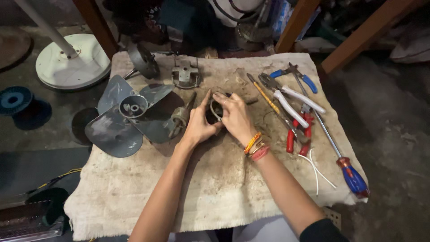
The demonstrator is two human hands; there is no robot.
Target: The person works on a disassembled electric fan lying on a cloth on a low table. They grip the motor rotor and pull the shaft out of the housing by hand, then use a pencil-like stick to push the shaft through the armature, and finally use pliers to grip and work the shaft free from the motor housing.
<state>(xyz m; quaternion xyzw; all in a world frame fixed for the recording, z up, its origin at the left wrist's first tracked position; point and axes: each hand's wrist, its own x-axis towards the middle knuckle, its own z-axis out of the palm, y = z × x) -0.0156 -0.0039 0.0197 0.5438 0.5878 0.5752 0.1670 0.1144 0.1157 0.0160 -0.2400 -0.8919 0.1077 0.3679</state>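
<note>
Both hands, left (197,125) and right (235,117), are closed around a small round dark metal motor housing (216,111), judged heavy, rigid, best gripped by its rim.

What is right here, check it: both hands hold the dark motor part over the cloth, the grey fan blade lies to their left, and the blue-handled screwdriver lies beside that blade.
Wrong in one respect. In the head view the blue-handled screwdriver lies on the far right of the cloth, away from the grey fan blade. The rest stands: the left hand and right hand hold the dark motor part.

No packages, labels, signs or screens visible.
</note>
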